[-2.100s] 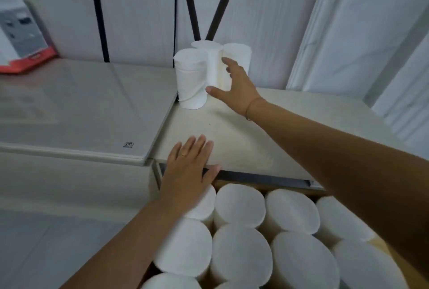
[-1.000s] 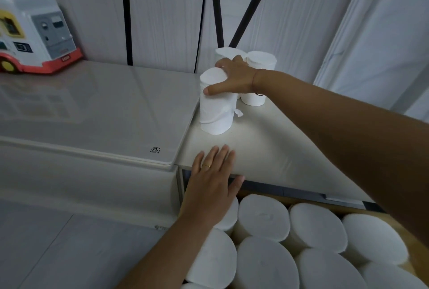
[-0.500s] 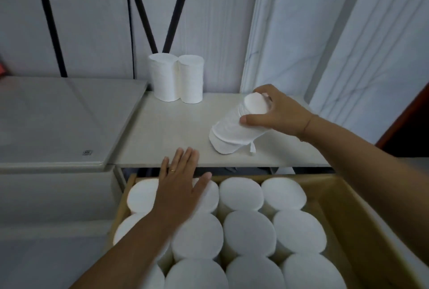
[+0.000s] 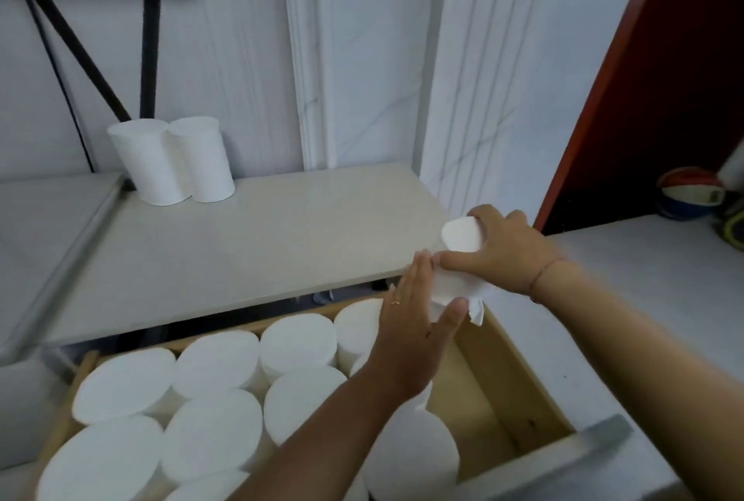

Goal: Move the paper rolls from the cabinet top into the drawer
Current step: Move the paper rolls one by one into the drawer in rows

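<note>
Right hand grips tilted paper roll above drawer right side; left hand open, fingers flat against roll.

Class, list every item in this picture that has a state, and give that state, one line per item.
Drawer: open, nearly full of upright rolls, bare strip at its right.
Held roll: tilted, above the drawer's right end, loose paper tail hanging.
Two rolls: upright, touching, on the cabinet top.
Right hand: gripping the held roll.
Left hand: open, against the held roll.
</note>
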The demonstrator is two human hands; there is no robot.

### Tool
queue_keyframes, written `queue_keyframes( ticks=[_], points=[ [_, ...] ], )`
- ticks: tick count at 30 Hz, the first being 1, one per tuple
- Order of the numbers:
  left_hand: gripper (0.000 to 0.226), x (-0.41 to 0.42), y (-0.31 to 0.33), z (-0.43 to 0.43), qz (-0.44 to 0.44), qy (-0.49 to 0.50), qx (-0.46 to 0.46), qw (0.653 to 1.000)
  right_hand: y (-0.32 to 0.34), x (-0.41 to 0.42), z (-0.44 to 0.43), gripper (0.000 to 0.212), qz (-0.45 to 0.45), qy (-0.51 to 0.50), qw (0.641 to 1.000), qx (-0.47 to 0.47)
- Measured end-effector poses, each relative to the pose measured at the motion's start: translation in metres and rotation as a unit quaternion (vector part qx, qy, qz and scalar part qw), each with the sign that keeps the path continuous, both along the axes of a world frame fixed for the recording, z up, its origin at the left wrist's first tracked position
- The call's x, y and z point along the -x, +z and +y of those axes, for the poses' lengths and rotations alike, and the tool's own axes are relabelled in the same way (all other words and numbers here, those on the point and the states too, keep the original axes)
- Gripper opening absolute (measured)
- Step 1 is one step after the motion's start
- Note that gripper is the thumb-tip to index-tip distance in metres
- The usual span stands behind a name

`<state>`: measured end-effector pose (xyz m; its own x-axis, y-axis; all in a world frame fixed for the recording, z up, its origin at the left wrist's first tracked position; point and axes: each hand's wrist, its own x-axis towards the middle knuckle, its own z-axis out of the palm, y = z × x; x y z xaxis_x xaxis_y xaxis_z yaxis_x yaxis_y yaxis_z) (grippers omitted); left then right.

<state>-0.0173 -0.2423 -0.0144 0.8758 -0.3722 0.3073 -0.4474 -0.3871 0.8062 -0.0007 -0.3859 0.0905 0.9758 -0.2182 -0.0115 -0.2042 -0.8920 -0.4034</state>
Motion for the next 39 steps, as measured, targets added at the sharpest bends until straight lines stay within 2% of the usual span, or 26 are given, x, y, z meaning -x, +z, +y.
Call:
queue_keyframes(
  ticks=[2,4,7,8,9,11,14,17,21,25,32,36,39],
  points=[
    [0.079,0.004,-0.004,-0.01,0.079,-0.053,0.064,0.993,-0.013,0.002,-0.005,0.1,0.025,-0.005,1.0,-0.012],
    [0.081,0.005,-0.009,-0.016,0.121,-0.088,0.118,0.982,-0.025,0.002,-0.008,0.087,0.051,-0.028,0.996,-0.069],
    [0.077,0.006,-0.02,-0.017,0.122,-0.067,0.104,0.985,-0.035,-0.002,-0.017,0.055,0.062,-0.049,0.983,-0.167],
    [0.081,0.003,-0.024,-0.016,0.114,-0.044,0.056,0.991,-0.039,-0.003,-0.019,0.045,0.066,-0.055,0.974,-0.208],
    [0.082,-0.001,-0.028,-0.014,0.092,-0.018,-0.034,0.995,-0.044,-0.003,-0.019,0.038,0.074,-0.062,0.964,-0.248],
    [0.08,-0.012,-0.035,-0.01,0.056,0.026,-0.21,0.976,-0.058,-0.002,-0.017,0.035,0.082,-0.075,0.95,-0.293],
    [0.084,-0.024,-0.033,-0.008,0.066,0.068,-0.29,0.952,-0.077,-0.005,-0.012,0.037,0.046,-0.1,0.942,-0.317],
    [0.081,-0.033,-0.033,-0.006,0.062,0.082,-0.305,0.947,-0.09,-0.01,-0.011,0.039,0.005,-0.117,0.94,-0.32],
    [0.066,-0.039,-0.033,-0.001,0.044,0.128,-0.297,0.945,-0.107,-0.013,-0.003,0.02,-0.013,-0.09,0.963,-0.252],
    [0.061,-0.04,-0.033,0.004,0.026,0.125,-0.357,0.926,-0.12,-0.014,0.001,0.026,-0.015,-0.066,0.985,-0.161],
    [0.063,-0.036,-0.032,0.003,-0.005,0.147,-0.377,0.915,-0.132,-0.013,-0.001,0.026,-0.058,-0.056,0.986,-0.144],
    [0.066,-0.035,-0.037,0.009,-0.028,0.134,-0.376,0.917,-0.136,-0.012,-0.002,0.039,-0.093,-0.05,0.981,-0.162],
    [0.068,-0.032,-0.04,0.019,-0.041,0.112,-0.366,0.923,-0.135,-0.014,-0.002,0.04,-0.078,-0.049,0.99,-0.106]
  ],
)
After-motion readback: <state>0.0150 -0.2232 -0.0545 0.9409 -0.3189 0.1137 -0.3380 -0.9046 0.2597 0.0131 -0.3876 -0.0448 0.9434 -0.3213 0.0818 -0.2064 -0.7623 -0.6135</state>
